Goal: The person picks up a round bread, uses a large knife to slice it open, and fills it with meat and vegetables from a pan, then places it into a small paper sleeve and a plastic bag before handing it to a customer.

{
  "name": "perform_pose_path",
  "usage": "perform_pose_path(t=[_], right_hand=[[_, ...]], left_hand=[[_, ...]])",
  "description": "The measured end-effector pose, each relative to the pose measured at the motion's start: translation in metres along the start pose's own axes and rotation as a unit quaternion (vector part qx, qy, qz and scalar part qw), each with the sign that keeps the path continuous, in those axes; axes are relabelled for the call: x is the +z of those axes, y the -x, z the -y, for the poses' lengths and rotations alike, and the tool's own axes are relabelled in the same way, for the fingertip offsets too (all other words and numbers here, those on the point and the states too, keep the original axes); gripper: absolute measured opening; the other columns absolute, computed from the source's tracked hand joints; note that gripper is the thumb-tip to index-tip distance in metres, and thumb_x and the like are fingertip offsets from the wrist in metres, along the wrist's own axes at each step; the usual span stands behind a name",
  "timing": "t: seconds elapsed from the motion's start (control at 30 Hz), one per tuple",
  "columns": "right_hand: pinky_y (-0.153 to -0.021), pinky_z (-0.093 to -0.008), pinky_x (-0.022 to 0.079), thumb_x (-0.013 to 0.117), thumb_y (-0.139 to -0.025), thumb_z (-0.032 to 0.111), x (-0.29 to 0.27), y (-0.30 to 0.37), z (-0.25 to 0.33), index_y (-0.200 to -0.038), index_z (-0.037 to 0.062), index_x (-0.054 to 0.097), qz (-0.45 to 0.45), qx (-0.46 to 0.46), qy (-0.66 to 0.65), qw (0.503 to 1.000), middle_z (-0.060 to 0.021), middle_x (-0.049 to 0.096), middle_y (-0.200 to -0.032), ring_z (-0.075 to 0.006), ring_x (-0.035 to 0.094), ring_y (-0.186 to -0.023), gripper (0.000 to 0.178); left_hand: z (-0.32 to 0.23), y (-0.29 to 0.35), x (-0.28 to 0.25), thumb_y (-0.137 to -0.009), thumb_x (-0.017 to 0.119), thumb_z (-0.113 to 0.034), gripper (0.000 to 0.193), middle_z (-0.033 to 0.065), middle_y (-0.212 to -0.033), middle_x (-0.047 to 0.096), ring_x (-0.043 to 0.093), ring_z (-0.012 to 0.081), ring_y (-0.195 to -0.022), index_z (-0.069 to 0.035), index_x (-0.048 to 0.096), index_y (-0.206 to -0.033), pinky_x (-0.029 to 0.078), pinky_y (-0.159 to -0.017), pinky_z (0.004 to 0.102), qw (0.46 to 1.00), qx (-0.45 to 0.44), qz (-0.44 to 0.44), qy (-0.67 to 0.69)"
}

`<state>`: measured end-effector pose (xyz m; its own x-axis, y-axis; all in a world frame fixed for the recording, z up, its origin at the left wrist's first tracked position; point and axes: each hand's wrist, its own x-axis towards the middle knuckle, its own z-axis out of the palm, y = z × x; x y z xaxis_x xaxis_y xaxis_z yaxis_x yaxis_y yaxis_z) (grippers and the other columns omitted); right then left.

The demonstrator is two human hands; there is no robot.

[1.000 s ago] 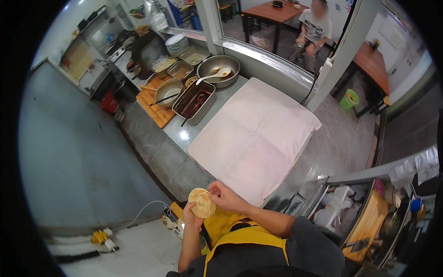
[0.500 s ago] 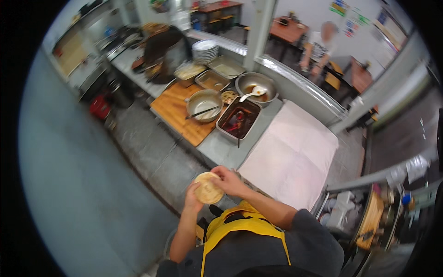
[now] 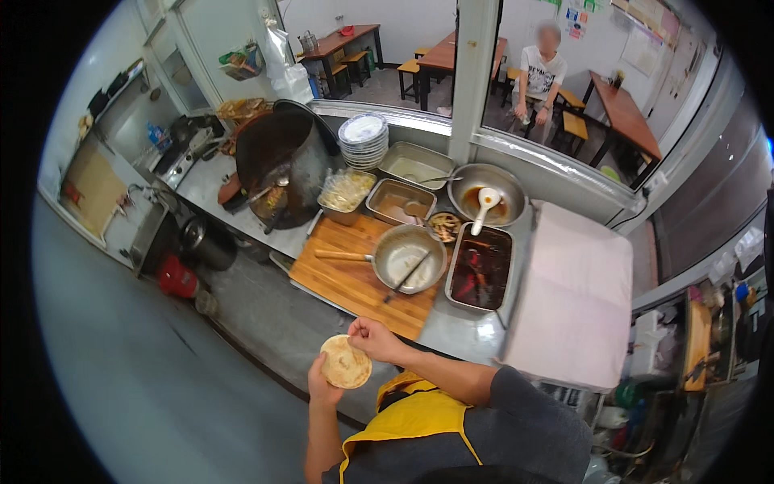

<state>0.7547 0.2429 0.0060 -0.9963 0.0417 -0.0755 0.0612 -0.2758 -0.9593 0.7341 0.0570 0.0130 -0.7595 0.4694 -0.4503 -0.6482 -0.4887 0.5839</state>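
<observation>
A round, pale flatbread [image 3: 347,362] with browned patches is held up in front of my yellow apron. My left hand [image 3: 324,382] grips it from the lower left, fingers behind it and thumb on its near face. At its upper right edge, my right hand [image 3: 375,339] is closed with curled fingers, pinching at the rim; the exact fingertip contact is partly hidden. Beyond my hands, a wooden board [image 3: 339,262] on the counter bears a saucepan [image 3: 409,252] with a wooden handle and a dark-handled utensil inside.
Right of the saucepan sits a deep tray of dark sauce [image 3: 482,270]. Behind are a steel bowl [image 3: 486,189] with a white ladle [image 3: 484,211], metal trays [image 3: 401,202], stacked plates [image 3: 364,141] and a big dark pot [image 3: 286,165]. A pale covered block [image 3: 574,282] stands right. A person [image 3: 542,74] sits beyond the window.
My view has swung, so the counter appears larger and turned. The flatbread stays in my left hand; my right fingers have shifted from its face toward its upper right edge.
</observation>
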Motion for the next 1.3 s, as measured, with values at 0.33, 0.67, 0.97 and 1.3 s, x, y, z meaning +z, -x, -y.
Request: perform_pose_path(t=[0.33,0.67,0.97,1.3], right_hand=[[-0.066,-0.0208,0.045,0.061,-0.091,0.004,0.089,-0.175,0.006,-0.100,0.0046,0.050,-0.062,-0.071,-0.034,0.995,0.0017,0.054,-0.086,-0.0049,0.052,-0.075,0.014],[-0.066,-0.0308,0.057,0.062,-0.091,0.009,0.167,-0.288,-0.019,-0.106,0.0056,0.055,-0.222,0.052,-0.105,0.968,-0.0047,0.065,-0.091,-0.0135,0.065,-0.079,0.017],[-0.065,-0.0263,0.053,0.060,-0.094,0.010,0.199,-0.349,-0.034,-0.100,0.0021,0.056,-0.301,0.048,-0.069,0.950,-0.0050,0.065,-0.090,-0.0126,0.065,-0.081,0.011],[-0.074,-0.0478,0.052,0.067,-0.086,0.022,0.137,-0.435,-0.013,-0.107,-0.0005,0.057,-0.463,0.016,0.511,0.724,-0.0221,0.062,-0.097,-0.0403,0.063,-0.084,0.032]], left_hand=[[-0.155,-0.086,-0.047,-0.092,0.053,-0.019,0.052,0.0141,-0.139,0.051,0.049,0.0315,-0.129,-0.005,0.042,-0.141,0.042,-0.106,0.0500,0.999,0.041,0.002,0.021],[-0.313,-0.216,-0.120,-0.093,0.053,-0.011,0.045,0.0139,-0.136,0.054,0.052,0.0300,-0.126,-0.002,0.045,-0.137,0.044,-0.104,0.0500,0.992,-0.050,0.111,-0.014],[-0.379,-0.303,-0.133,-0.090,0.054,0.001,0.043,0.0149,-0.129,0.059,0.058,0.0282,-0.119,0.000,0.050,-0.132,0.050,-0.100,0.0441,0.992,-0.093,0.084,-0.021],[-0.467,-0.448,-0.157,-0.093,0.049,-0.018,0.049,0.0139,-0.136,0.055,0.054,0.0301,-0.126,-0.002,0.043,-0.139,0.044,-0.106,0.0475,0.992,-0.086,0.062,-0.064]])
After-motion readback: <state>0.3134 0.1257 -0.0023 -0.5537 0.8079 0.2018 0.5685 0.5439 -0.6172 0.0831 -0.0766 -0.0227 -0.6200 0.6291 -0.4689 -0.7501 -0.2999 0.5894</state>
